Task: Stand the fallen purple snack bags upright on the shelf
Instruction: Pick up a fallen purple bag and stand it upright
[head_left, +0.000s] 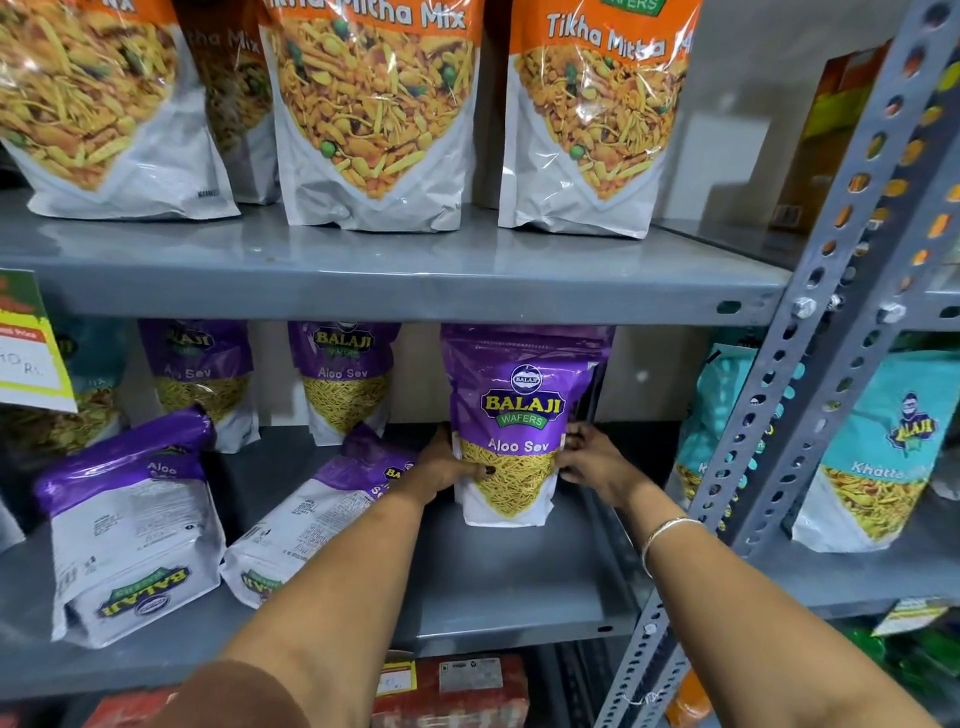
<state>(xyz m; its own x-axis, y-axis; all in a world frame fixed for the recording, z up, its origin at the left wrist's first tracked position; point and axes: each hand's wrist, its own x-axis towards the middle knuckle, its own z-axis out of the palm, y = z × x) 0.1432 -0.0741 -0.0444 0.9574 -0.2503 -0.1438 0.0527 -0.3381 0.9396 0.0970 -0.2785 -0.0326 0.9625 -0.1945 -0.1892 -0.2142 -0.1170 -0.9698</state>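
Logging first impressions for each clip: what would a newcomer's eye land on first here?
Probably the upright purple Aloo Sev bag on the middle shelf, with the left hand and right hand on its sides. Next, two fallen purple bags lying to its left.

Snack count around the two hands

Five purple Aloo Sev bags: one upright (511, 431) between the hands, two flat (132, 530) (317, 514) left of the grip, two standing (200, 379) (345, 379) behind those. Above the grip, four orange Tikha Mitha bags (371, 114); right of it, two teal ones (878, 457).
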